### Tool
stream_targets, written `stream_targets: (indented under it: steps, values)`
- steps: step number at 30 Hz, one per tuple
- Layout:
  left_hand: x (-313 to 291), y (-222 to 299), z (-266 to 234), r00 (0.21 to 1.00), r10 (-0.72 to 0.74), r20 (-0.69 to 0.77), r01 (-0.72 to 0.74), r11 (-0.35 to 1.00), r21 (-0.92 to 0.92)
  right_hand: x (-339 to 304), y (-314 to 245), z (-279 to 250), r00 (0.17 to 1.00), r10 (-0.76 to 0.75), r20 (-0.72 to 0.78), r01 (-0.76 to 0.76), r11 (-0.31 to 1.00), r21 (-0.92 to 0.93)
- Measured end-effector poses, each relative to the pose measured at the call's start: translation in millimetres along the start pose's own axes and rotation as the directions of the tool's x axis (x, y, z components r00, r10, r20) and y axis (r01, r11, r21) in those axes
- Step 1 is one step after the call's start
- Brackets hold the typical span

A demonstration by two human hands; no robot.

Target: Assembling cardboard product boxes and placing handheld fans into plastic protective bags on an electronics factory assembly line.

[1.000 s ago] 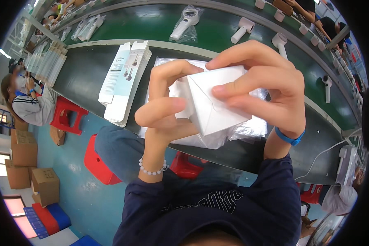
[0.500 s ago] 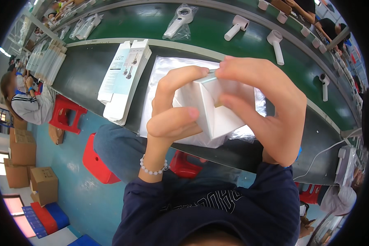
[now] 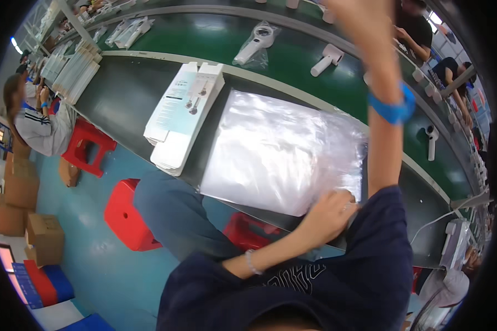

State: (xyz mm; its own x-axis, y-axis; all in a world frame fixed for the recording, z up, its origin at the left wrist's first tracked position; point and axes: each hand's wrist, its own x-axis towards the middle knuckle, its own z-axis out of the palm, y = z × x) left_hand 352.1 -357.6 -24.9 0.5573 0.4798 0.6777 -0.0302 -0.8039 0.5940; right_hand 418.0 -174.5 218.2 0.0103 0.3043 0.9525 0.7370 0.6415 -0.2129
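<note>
A stack of clear, shiny plastic bags [image 3: 254, 160] lies flat on the dark bench in front of me. At its near right corner, my left hand [image 3: 331, 215] rests with the fingers curled in and closed; what they pinch, if anything, is hidden. My right hand [image 3: 364, 25] reaches far up over the green belt, smeared by motion, its fingers cut off by the top edge. Left of the bags lies a pile of flattened white-and-blue printed cartons [image 3: 179, 113]. On the belt are a white handheld fan-like device in a clear bag [image 3: 255, 45] and a bare one [image 3: 327, 59].
Another white device [image 3: 431, 143] lies farther right on the green belt [image 3: 215, 47]. Packed white items [image 3: 77, 77] stand at the bench's left end. Red stools [image 3: 128, 218] and cardboard boxes [image 3: 44, 238] are on the floor. A co-worker [image 3: 41, 132] sits at left; a white cable [image 3: 433, 222] crosses the bench at right.
The white carton that both hands held is out of sight. My right hand has swung up and away over the belt; my left has dropped to the bags' near right corner.
</note>
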Motion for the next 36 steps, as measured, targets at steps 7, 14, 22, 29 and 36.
stream_targets:
  steps: [7,14,22,29,36]
  values:
    - [-38,-30,35,0.995,-0.045,0.088,0.061,0.982,-0.177,-129,126,208,0.801,-0.206,0.562,0.454,0.822,-0.345]
    - [-79,-30,60,0.933,-0.353,0.063,0.313,0.714,-0.626,-158,179,224,0.905,0.142,0.401,-0.024,0.958,-0.285]
    - [-56,-29,27,0.898,-0.44,0.033,0.436,0.875,-0.208,-172,336,67,0.724,0.393,0.568,-0.035,0.842,-0.538]
    - [-36,-30,13,0.985,-0.159,0.068,0.143,0.969,0.201,-147,326,29,0.786,0.542,0.298,-0.363,0.794,-0.488]
    - [-20,-24,0,0.997,-0.059,-0.05,0.069,0.971,0.229,-131,161,-32,0.862,-0.118,0.493,0.234,0.955,-0.18]
